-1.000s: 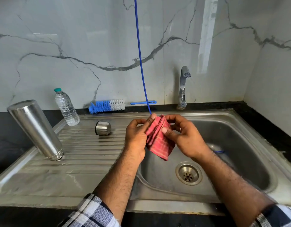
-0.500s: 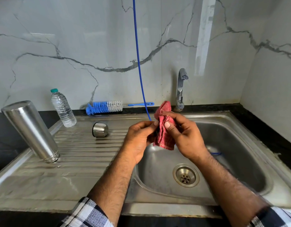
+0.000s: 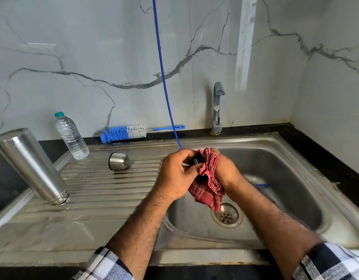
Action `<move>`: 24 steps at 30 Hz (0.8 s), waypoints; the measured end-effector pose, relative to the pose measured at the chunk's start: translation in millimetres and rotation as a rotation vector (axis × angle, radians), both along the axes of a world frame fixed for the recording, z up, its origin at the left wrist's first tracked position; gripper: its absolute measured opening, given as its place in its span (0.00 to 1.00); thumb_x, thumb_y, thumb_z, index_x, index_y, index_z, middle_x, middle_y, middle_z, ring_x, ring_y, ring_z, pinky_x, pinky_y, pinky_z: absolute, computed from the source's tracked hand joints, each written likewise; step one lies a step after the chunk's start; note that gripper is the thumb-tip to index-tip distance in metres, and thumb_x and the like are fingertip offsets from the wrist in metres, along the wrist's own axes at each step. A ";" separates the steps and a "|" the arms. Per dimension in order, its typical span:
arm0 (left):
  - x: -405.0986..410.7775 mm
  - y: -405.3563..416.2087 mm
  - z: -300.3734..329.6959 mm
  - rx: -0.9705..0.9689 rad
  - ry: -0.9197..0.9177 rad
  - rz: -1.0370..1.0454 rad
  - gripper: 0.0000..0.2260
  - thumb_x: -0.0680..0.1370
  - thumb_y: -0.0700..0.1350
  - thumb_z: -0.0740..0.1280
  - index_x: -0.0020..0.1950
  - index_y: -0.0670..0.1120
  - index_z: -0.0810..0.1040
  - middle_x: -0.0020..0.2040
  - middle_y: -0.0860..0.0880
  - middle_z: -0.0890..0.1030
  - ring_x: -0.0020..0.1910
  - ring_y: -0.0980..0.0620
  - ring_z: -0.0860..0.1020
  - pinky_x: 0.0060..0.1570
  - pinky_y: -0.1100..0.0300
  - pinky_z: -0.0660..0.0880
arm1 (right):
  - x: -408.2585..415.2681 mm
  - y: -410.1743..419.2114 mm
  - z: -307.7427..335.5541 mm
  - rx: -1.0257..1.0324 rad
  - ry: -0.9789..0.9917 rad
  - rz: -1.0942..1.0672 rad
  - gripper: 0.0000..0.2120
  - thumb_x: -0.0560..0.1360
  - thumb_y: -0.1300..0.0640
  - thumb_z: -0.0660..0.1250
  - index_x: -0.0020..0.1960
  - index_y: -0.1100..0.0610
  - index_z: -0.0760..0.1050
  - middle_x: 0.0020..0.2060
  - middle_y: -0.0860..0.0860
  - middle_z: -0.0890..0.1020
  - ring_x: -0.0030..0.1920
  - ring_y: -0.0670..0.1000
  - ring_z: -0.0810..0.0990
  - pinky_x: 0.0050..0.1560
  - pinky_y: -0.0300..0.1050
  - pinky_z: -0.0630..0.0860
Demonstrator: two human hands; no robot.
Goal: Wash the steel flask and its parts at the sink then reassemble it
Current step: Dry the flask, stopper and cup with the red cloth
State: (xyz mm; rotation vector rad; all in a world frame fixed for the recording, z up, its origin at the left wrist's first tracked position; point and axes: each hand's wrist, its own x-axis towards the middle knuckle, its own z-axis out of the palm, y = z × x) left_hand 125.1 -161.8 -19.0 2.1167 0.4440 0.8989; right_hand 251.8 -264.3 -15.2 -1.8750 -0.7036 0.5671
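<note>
A: Backdrop?
B: White marble-look wall, dark tabletop, steel sink with ribbed drainboard on the left. Tap at the back. Blue cord hangs down the wall toward the hands.

A: Flask?
B: Flask body stands mouth-down on the drainboard, far left, leaning in this view. Steel cup lies on its side mid-drainboard, well apart from it.

A: Hands?
B: Both over the basin, above the drain. Left hand curled round a small dark part, mostly hidden. Right hand grips a red checked cloth bunched against that part; the cloth's loose end hangs down.

A: Anything else?
B: Plastic water bottle and blue-and-white bottle brush along the back edge.
</note>
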 end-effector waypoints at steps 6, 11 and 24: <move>5.2 -11.0 13.0 -0.637 -0.185 0.002 0.06 0.81 0.35 0.70 0.50 0.43 0.86 0.43 0.45 0.87 0.41 0.51 0.85 0.43 0.58 0.83 | -13.6 -9.0 8.1 0.256 -0.475 -0.056 0.25 0.87 0.36 0.51 0.52 0.51 0.79 0.42 0.49 0.85 0.47 0.53 0.84 0.52 0.53 0.80; -8.5 -0.4 21.9 -1.094 -0.221 -0.151 0.10 0.79 0.39 0.71 0.56 0.33 0.85 0.50 0.35 0.86 0.48 0.42 0.85 0.56 0.43 0.83 | -20.4 -12.5 5.7 0.266 -0.862 0.170 0.22 0.86 0.37 0.52 0.70 0.50 0.70 0.58 0.49 0.81 0.54 0.51 0.82 0.53 0.48 0.78; 0.1 -5.5 15.0 -0.035 -0.217 -0.088 0.19 0.73 0.44 0.81 0.63 0.49 0.86 0.58 0.55 0.87 0.59 0.53 0.85 0.60 0.52 0.82 | -7.8 -4.9 8.6 0.377 0.393 0.093 0.09 0.76 0.49 0.75 0.54 0.50 0.87 0.52 0.60 0.88 0.59 0.63 0.86 0.65 0.63 0.80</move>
